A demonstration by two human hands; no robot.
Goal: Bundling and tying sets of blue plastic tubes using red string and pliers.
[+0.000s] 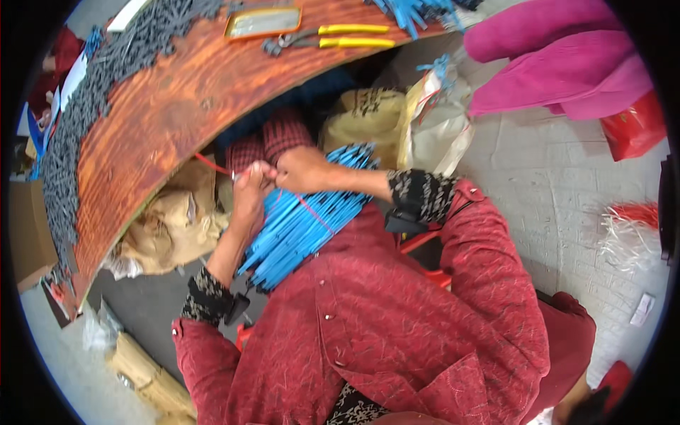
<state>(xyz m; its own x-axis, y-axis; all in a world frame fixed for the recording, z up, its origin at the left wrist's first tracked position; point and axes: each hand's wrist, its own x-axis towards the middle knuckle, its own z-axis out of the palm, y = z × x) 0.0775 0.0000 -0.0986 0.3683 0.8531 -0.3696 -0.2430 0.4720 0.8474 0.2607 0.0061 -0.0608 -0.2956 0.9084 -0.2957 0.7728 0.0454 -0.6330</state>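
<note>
A thick bundle of thin blue sticks with dark tips (294, 234) lies slantwise across my lap. Around it runs a thin red string (316, 214), with one end trailing off to the left toward the table edge. My left hand (249, 191) is closed on the string just beyond the bundle's upper left side. My right hand (299, 170) is closed beside it, its fingers pinching the string too, and its wrist passes over the bundle. The two hands nearly touch. What lies inside the fingers is mostly hidden.
A brown wooden table (170, 106) curves ahead, bearing heaped dark grey pieces (60, 180), an orange-rimmed tray (263, 23) and yellow-handled pliers (354, 35). Paper sacks (170, 219) stand under its edge, and an open sack (368, 117) is beyond my knees. Magenta cloth (552, 53) is at right.
</note>
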